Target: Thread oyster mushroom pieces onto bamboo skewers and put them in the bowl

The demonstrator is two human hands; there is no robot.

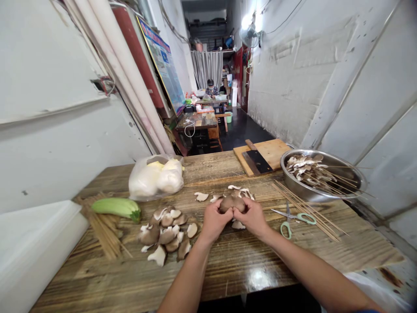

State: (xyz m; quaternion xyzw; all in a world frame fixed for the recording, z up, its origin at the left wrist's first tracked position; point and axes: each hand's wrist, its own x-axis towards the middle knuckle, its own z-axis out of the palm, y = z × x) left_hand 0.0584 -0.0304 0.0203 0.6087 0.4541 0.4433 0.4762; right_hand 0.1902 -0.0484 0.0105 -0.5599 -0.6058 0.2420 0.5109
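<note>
Between my two hands is a brown oyster mushroom (232, 202), its cap facing me. My left hand (215, 219) pinches its left side and my right hand (250, 217) its right side, with the thumbs nearly meeting at the lower edge. Behind and under the hands lie a few loose mushroom pieces (201, 197), partly hidden. To the left is a heap of oyster mushroom pieces (167, 233), some with pale undersides up. Green-handled scissors (295, 216) lie open to the right, beside several bamboo skewers (306, 211).
A steel bowl (353, 180) at the right holds mushrooms on skewers. A cleaver (257, 162) rests on a wooden cutting board (276, 150) at the back. On the left are a plastic bag (140, 179), a green gourd (114, 207), more skewers (102, 232) and a white stack (35, 252).
</note>
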